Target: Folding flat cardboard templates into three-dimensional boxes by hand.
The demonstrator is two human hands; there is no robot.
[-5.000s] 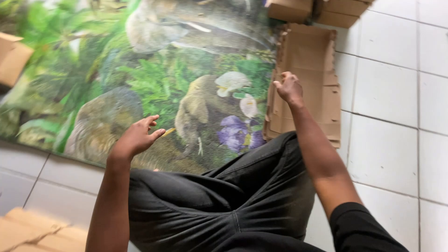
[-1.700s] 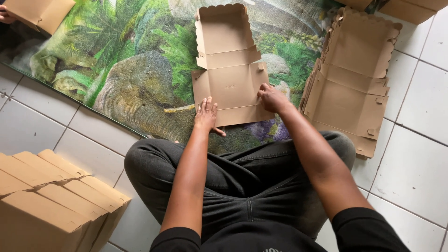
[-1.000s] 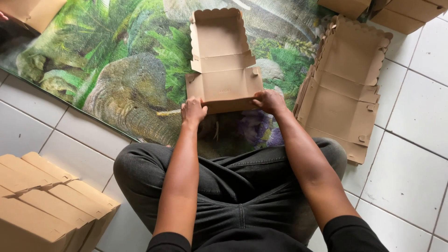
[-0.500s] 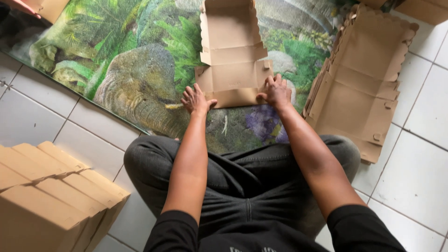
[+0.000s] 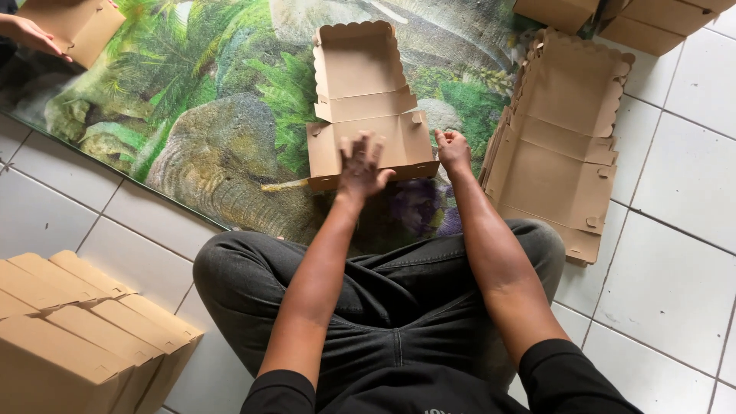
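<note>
A brown cardboard box blank with scalloped edges lies half folded on a printed elephant mat in front of me. My left hand hovers over its near panel with fingers spread, blurred by motion. My right hand touches the box's near right corner, fingers curled at the side flap. I sit cross-legged in dark trousers just behind the box.
A stack of flat box blanks lies to the right on the white tile floor. Finished closed boxes stand at lower left, more at top right. Another person's hand holds a box at top left.
Five seconds ago the mat before me was bare; I brought a blank onto it and folded its near panels. Since half a second ago my left hand slid right over the front panel.
</note>
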